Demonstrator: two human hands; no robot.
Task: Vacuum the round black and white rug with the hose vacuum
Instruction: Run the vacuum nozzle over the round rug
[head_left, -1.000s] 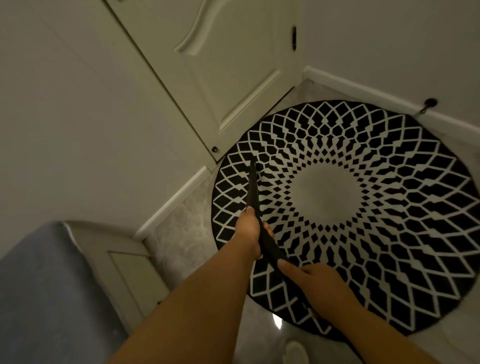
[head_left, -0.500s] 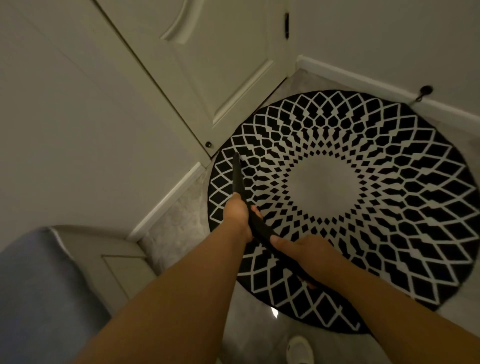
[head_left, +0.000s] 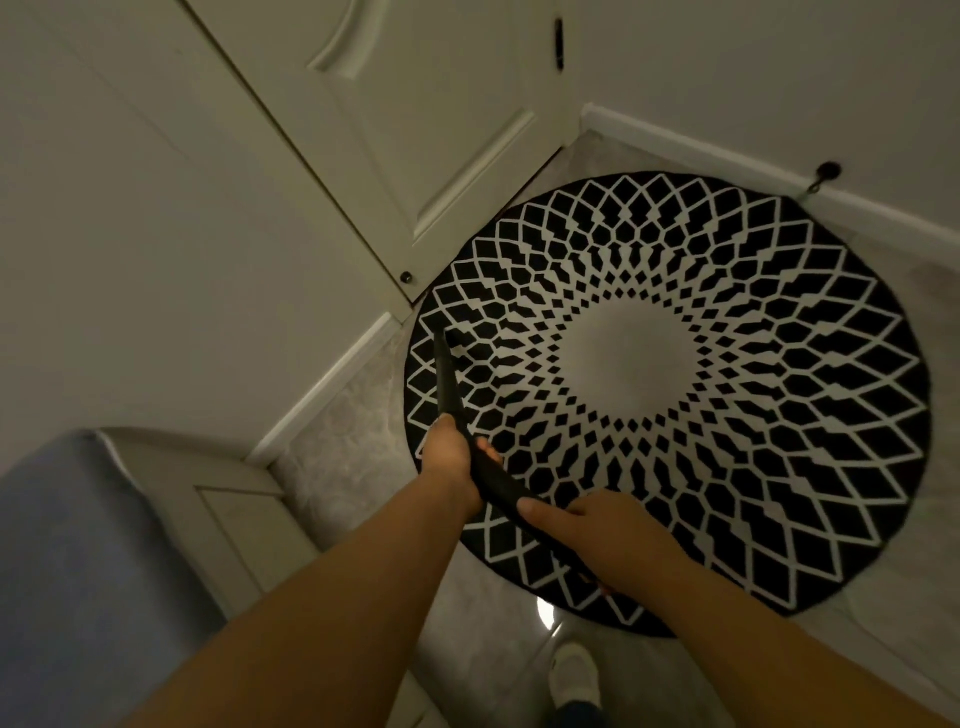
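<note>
Both hands, left (head_left: 451, 457) ahead of right (head_left: 587, 530), stay clamped on wand (head_left: 445, 379); tip has slid toward rug (head_left: 779, 415) left rim — edge pass likely underway.

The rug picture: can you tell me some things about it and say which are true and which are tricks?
1. Both hands hold the black wand. True: the left hand grips ahead of the right hand.
2. The wand's tip is on the rug's white middle. False: it is near the left edge of the rug.
3. The rug is square. False: it is round.
4. A white door stands beside the rug. True.
5. A shoe shows at the bottom. True.
</note>
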